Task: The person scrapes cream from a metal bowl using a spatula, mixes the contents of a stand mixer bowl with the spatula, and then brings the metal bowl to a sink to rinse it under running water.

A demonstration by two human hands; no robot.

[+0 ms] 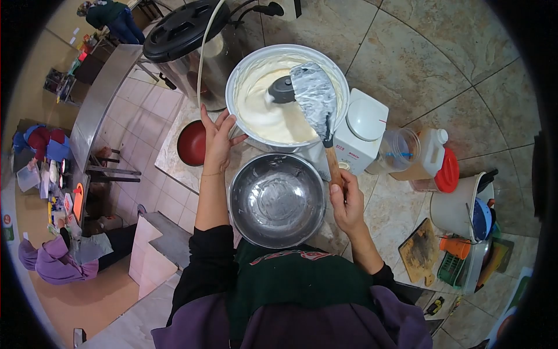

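In my right hand (347, 203) is the wooden handle of a spatula (314, 96). Its broad blade is coated in white cream and slants over the mixer bowl (231, 99). That white bowl holds pale whipped cream (256, 110) around a dark central hub; some of the cream looks smeared by motion. My left hand (216, 139) is spread open at the bowl's lower left side, with the fingertips at or close to its wall. Directly below the mixer bowl, close to my apron, stands a steel bowl (276, 198) with cream streaks inside.
The white mixer body (363, 128) is right of the bowl. A red-lined bowl (192, 142) sits left of my wrist. Behind it are a lidded steel pot (192, 64) and a pale cord (203, 52). Jugs (427, 154) and a cutting board (419, 247) lie right. Two people are at left.
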